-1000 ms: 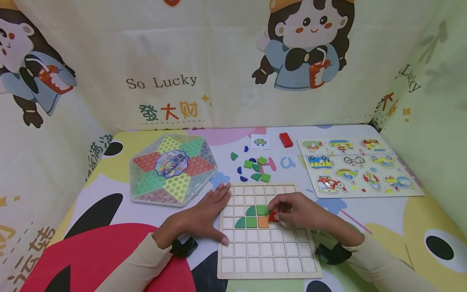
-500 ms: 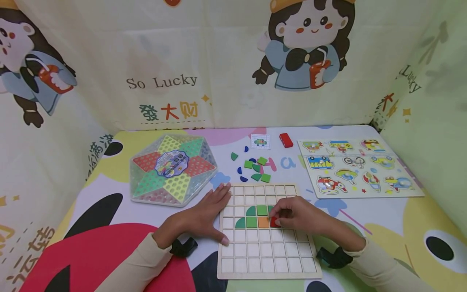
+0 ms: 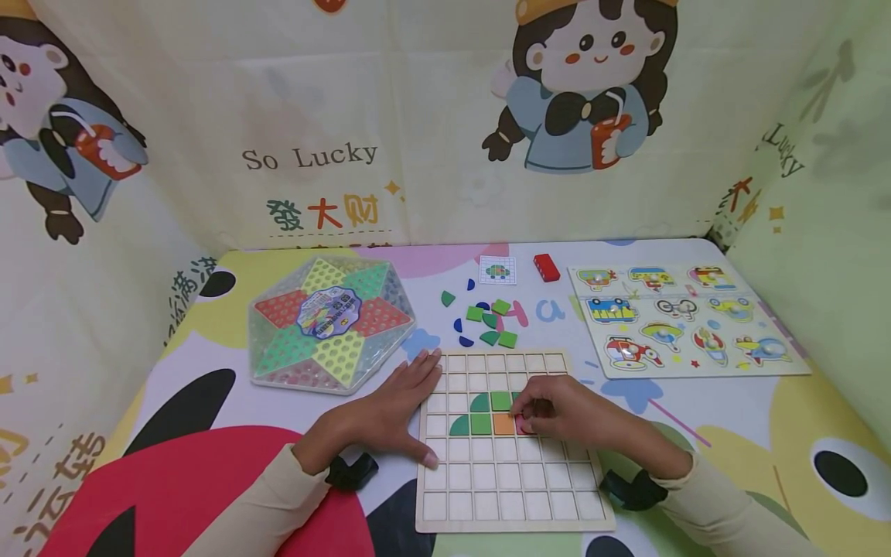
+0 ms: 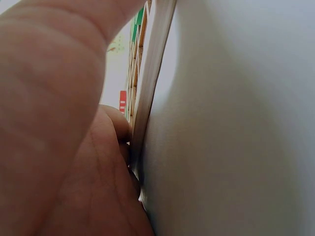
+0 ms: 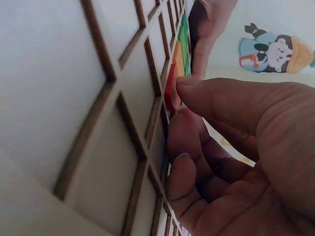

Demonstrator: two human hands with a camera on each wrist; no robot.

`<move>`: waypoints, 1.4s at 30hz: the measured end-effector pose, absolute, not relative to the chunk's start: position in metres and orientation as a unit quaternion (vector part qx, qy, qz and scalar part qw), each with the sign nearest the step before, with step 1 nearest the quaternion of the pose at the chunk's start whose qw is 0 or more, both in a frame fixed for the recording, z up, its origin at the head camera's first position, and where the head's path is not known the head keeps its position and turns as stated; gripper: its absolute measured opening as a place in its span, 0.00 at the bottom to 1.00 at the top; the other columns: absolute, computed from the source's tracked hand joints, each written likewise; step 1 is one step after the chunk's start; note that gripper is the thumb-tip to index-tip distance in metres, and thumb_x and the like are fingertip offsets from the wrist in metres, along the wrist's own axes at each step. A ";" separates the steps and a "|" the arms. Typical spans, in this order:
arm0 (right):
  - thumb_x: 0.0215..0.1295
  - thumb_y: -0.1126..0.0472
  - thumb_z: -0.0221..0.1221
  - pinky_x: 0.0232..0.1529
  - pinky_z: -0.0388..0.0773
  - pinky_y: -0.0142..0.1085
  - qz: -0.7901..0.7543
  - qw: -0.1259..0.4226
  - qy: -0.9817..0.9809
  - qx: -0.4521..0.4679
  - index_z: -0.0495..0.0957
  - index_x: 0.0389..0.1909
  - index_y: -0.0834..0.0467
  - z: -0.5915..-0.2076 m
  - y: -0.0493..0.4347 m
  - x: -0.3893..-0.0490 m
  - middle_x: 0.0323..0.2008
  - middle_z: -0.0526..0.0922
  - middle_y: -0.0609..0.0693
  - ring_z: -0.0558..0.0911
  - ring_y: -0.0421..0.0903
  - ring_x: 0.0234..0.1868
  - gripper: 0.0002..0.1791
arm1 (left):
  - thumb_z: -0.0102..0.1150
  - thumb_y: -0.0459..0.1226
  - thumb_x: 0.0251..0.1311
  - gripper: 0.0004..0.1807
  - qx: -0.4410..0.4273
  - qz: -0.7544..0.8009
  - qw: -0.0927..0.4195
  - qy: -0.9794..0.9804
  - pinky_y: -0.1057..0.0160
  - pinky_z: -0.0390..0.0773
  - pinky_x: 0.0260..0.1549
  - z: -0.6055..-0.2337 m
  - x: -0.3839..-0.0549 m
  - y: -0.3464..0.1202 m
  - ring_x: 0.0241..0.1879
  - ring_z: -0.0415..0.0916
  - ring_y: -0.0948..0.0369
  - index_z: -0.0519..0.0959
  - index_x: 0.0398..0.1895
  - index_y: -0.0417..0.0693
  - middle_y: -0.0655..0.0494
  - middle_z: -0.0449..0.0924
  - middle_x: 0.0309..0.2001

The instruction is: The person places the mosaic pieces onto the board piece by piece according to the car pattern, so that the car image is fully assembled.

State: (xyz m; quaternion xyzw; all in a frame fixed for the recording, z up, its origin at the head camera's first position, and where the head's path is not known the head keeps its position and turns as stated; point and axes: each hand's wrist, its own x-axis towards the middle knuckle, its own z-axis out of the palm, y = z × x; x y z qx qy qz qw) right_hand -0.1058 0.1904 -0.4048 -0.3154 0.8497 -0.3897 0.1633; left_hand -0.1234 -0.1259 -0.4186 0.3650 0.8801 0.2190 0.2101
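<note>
Spread fingers of my left hand (image 3: 393, 410) rest along the left edge of a wooden grid board (image 3: 504, 507). My right hand (image 3: 571, 408) pinches a red square tile (image 5: 170, 89) low over the board, in the cell right of an orange square tile (image 3: 503, 424). Thumb and forefinger cover most of the red tile in the head view. Left of the orange tile lie a green square tile (image 3: 480, 424) and a green quarter-circle tile (image 3: 459, 425). The row behind has another green quarter-circle and green square, plus a green piece partly hidden by my right fingers.
Behind the board lie loose green squares (image 3: 507, 340), green quarter-circles and blue half-circles (image 3: 465, 341). A pattern card (image 3: 497, 271) and a red block (image 3: 546, 268) are farther back. A hexagonal checkers board (image 3: 330, 317) stands left, a vehicle peg puzzle (image 3: 685, 329) right.
My right hand has set the red tile down from a tilted hold beside the orange tile into line with it. My left hand has stayed at the board's edge.
</note>
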 end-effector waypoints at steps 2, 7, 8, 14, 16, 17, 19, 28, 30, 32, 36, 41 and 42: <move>0.62 0.67 0.65 0.35 0.76 0.31 -0.391 0.169 0.850 -0.310 0.84 0.40 0.54 -0.404 0.191 -0.107 0.36 0.81 0.41 0.76 0.39 0.35 0.08 | 0.69 0.65 0.42 0.68 0.366 0.218 0.210 0.880 0.47 0.29 0.70 -0.419 -0.123 -0.126 0.75 0.21 0.56 0.42 0.78 0.44 0.54 0.28 0.78; 0.64 0.67 0.63 0.34 0.75 0.30 -0.392 0.166 0.858 -0.287 0.83 0.42 0.55 -0.401 0.193 -0.113 0.37 0.82 0.41 0.76 0.40 0.34 0.08 | 0.69 0.64 0.42 0.68 0.364 0.220 0.212 0.880 0.47 0.30 0.69 -0.417 -0.123 -0.126 0.75 0.21 0.55 0.42 0.78 0.43 0.54 0.28 0.78; 0.64 0.67 0.63 0.33 0.74 0.30 -0.391 0.160 0.861 -0.284 0.83 0.42 0.55 -0.400 0.192 -0.115 0.36 0.81 0.41 0.76 0.41 0.33 0.08 | 0.69 0.64 0.42 0.68 0.364 0.220 0.213 0.880 0.47 0.30 0.69 -0.417 -0.123 -0.126 0.75 0.21 0.55 0.42 0.78 0.43 0.53 0.28 0.78; 0.65 0.64 0.63 0.30 0.72 0.31 -0.393 0.122 0.872 -0.265 0.84 0.42 0.56 -0.398 0.192 -0.130 0.30 0.79 0.41 0.74 0.43 0.30 0.06 | 0.69 0.64 0.43 0.68 0.367 0.221 0.211 0.879 0.47 0.30 0.69 -0.416 -0.123 -0.126 0.75 0.21 0.54 0.42 0.78 0.43 0.53 0.29 0.78; 0.65 0.65 0.63 0.31 0.73 0.31 -0.394 0.117 0.874 -0.260 0.84 0.42 0.57 -0.398 0.190 -0.135 0.31 0.80 0.42 0.75 0.43 0.31 0.06 | 0.69 0.64 0.43 0.67 0.368 0.222 0.211 0.878 0.47 0.30 0.69 -0.417 -0.123 -0.126 0.75 0.21 0.55 0.42 0.78 0.43 0.53 0.29 0.78; 0.65 0.65 0.63 0.31 0.73 0.31 -0.393 0.113 0.875 -0.258 0.84 0.42 0.58 -0.399 0.190 -0.138 0.31 0.80 0.42 0.75 0.43 0.31 0.07 | 0.69 0.65 0.43 0.67 0.368 0.221 0.210 0.878 0.47 0.30 0.69 -0.417 -0.123 -0.126 0.75 0.21 0.55 0.42 0.78 0.43 0.53 0.28 0.78; 0.65 0.66 0.63 0.32 0.74 0.32 -0.390 0.109 0.879 -0.252 0.84 0.42 0.58 -0.399 0.188 -0.144 0.31 0.80 0.43 0.75 0.44 0.32 0.07 | 0.69 0.65 0.43 0.68 0.368 0.221 0.210 0.879 0.47 0.30 0.69 -0.417 -0.123 -0.126 0.75 0.21 0.55 0.42 0.78 0.43 0.53 0.28 0.78; 0.64 0.65 0.63 0.38 0.77 0.36 -0.383 0.073 0.895 -0.215 0.84 0.42 0.58 -0.403 0.178 -0.164 0.33 0.81 0.44 0.77 0.45 0.35 0.07 | 0.69 0.64 0.44 0.67 0.369 0.221 0.211 0.878 0.47 0.29 0.70 -0.418 -0.123 -0.127 0.74 0.20 0.56 0.41 0.78 0.43 0.53 0.27 0.78; 0.64 0.66 0.63 0.40 0.78 0.37 -0.386 0.064 0.896 -0.210 0.83 0.42 0.60 -0.403 0.177 -0.168 0.34 0.82 0.46 0.77 0.45 0.36 0.07 | 0.69 0.64 0.44 0.67 0.370 0.223 0.213 0.876 0.47 0.29 0.70 -0.418 -0.124 -0.127 0.74 0.20 0.56 0.41 0.78 0.43 0.53 0.27 0.78; 0.64 0.66 0.63 0.41 0.78 0.38 -0.390 0.053 0.896 -0.206 0.83 0.43 0.61 -0.403 0.176 -0.172 0.35 0.83 0.47 0.78 0.46 0.37 0.08 | 0.69 0.64 0.44 0.67 0.370 0.225 0.214 0.876 0.47 0.29 0.69 -0.418 -0.124 -0.127 0.74 0.20 0.56 0.41 0.78 0.43 0.53 0.27 0.78; 0.64 0.67 0.63 0.42 0.78 0.38 -0.396 0.041 0.896 -0.194 0.83 0.43 0.62 -0.404 0.173 -0.179 0.38 0.84 0.49 0.78 0.46 0.38 0.08 | 0.69 0.64 0.44 0.67 0.372 0.228 0.213 0.874 0.47 0.29 0.69 -0.418 -0.124 -0.127 0.75 0.20 0.55 0.41 0.78 0.42 0.53 0.28 0.78; 0.65 0.67 0.62 0.45 0.79 0.40 -0.400 0.034 0.896 -0.188 0.84 0.42 0.61 -0.407 0.168 -0.186 0.40 0.85 0.50 0.81 0.46 0.40 0.07 | 0.69 0.64 0.44 0.67 0.373 0.226 0.212 0.875 0.47 0.29 0.69 -0.417 -0.123 -0.127 0.74 0.20 0.55 0.41 0.78 0.42 0.52 0.27 0.78; 0.65 0.67 0.62 0.46 0.79 0.40 -0.402 0.033 0.896 -0.187 0.84 0.42 0.61 -0.407 0.168 -0.187 0.40 0.85 0.50 0.81 0.46 0.40 0.07 | 0.69 0.64 0.44 0.67 0.372 0.226 0.212 0.875 0.47 0.29 0.69 -0.416 -0.123 -0.127 0.74 0.20 0.55 0.41 0.78 0.42 0.53 0.27 0.78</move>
